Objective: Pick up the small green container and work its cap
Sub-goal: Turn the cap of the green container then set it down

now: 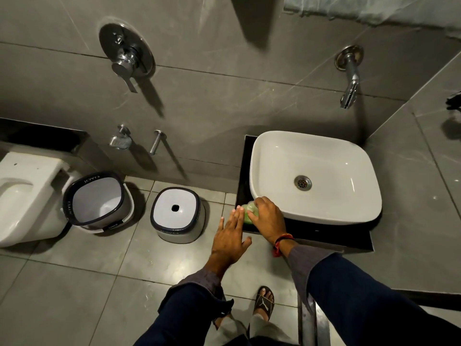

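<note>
Where the dark counter (311,233) juts out under the white basin (315,178), the small green container (247,216) stands at its near-left corner, just beside the basin's rim. Right hand (268,218) curls over its top — seemingly gripping the cap, which is hidden. Left hand (230,236) hovers flat, fingers spread, touching the container's left side.

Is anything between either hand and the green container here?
Nothing visible. The right hand already covers the green container on the dark counter beside the basin; the left hand is open alongside it.
</note>
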